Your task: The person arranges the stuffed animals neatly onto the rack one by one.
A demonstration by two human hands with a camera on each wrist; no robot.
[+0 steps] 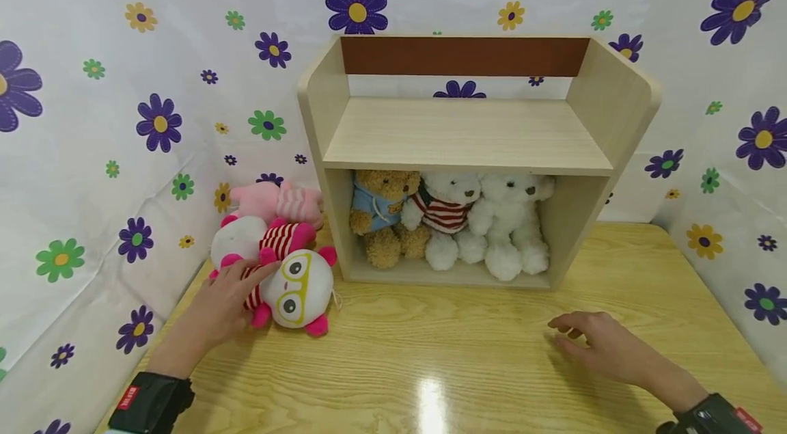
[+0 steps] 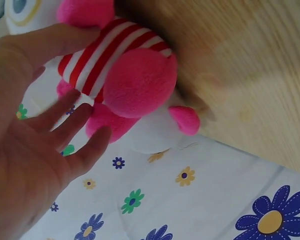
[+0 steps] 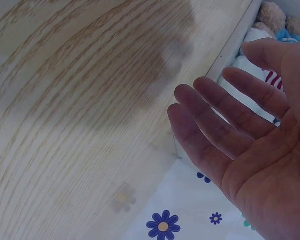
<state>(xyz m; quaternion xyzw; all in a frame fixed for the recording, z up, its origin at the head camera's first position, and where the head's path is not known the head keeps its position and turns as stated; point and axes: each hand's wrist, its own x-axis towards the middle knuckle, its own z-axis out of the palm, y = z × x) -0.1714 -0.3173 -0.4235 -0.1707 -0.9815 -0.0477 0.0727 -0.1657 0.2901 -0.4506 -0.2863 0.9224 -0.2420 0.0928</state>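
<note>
My left hand (image 1: 230, 301) is over a plush toy (image 1: 302, 288) with a white head, yellow glasses, pink ears and a red-and-white striped body, lying on the table at the left. In the left wrist view its thumb overlaps the toy's pink arm, and the other fingers spread loosely along the far side of the striped body (image 2: 95, 60). Behind it lie a similar white-and-pink plush (image 1: 236, 241) and a pink plush pig (image 1: 258, 200). My right hand (image 1: 605, 345) hovers over the table at the right, fingers relaxed, holding nothing.
A wooden shelf (image 1: 467, 133) stands at the back of the table (image 1: 393, 352). In its lower compartment sit a brown bear (image 1: 384, 215) in a blue hoodie, a white bear (image 1: 445, 215) in a striped sweater and a plain white bear (image 1: 513, 229). A flowered cloth (image 1: 203, 31) hangs behind.
</note>
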